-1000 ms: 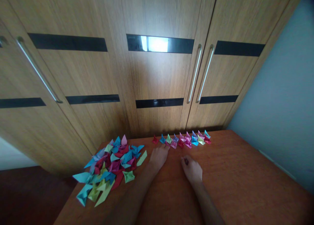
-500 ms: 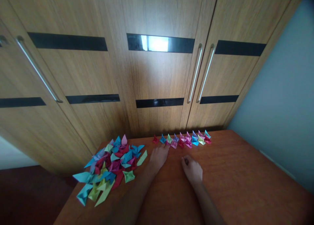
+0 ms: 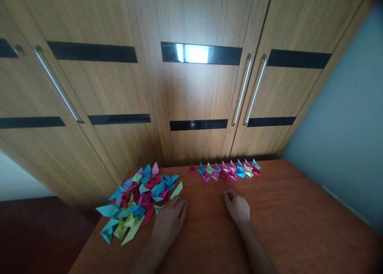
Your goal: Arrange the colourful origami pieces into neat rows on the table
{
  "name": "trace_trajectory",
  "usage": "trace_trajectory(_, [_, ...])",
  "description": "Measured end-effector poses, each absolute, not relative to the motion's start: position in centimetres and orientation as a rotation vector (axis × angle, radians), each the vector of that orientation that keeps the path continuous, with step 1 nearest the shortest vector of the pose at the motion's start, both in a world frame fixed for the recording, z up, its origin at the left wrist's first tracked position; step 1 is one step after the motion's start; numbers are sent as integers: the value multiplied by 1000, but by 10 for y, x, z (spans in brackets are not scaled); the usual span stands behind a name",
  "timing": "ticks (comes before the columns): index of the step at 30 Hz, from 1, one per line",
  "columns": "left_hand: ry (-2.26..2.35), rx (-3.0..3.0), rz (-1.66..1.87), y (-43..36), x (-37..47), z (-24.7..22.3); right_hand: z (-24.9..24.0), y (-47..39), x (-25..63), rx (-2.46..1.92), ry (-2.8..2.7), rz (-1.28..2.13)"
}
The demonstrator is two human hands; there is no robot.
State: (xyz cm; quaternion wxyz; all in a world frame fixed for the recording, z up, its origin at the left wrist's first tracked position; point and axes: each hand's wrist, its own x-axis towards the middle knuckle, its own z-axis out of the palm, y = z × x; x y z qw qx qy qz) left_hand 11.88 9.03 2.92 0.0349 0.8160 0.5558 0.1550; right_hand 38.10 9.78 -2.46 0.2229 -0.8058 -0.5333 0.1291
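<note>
My left hand (image 3: 170, 217) is palm down at the right edge of a loose pile of folded paper pieces (image 3: 145, 198). Its fingers are bent, with a gap beside the thumb, and it partly covers a light green folded piece (image 3: 158, 208). On the table, my right hand (image 3: 237, 207) rests curled in a loose fist, with nothing visible in it. Beyond it, small origami pieces stand in two rows, among them a magenta one (image 3: 206, 176) and a dark red one (image 3: 192, 169) at the left end.
The brown wooden table (image 3: 287, 210) reaches back to a wooden wardrobe (image 3: 197, 146) with long metal handles (image 3: 243, 89). A flat pale green paper strip (image 3: 176, 190) lies at the pile's right edge. A pale blue wall (image 3: 341, 146) rises on the right.
My left hand has left the front row of origami and moved left and nearer to me, onto the pile's edge. The magenta piece it touched now stands uncovered. My right hand stays curled in place.
</note>
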Motion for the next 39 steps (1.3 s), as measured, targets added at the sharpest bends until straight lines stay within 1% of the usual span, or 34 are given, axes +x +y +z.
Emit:
trace_trajectory(4, [1854,2472,623,83,66,29,-25,98,381,-2220,-1473,378])
trace_trajectory(9, [2041,2410,492,66,37,26,-24,97,381,-2211,-1470,392])
trace_trajectory(15, [2033,2309,330,58,55,28,-27,97,382,-2207,-1477,395])
trace_trajectory(23, [2002,2303,247,69,72,22,-28,97,384,-2205,-1487,407])
trace_trajectory(32, [1965,2462,390,57,69,12,-29,99,383,-2192,-1491,391])
trace_trajectory(39, [1716,2555,511,54,81,15,-27,97,382,-2213,-1497,369])
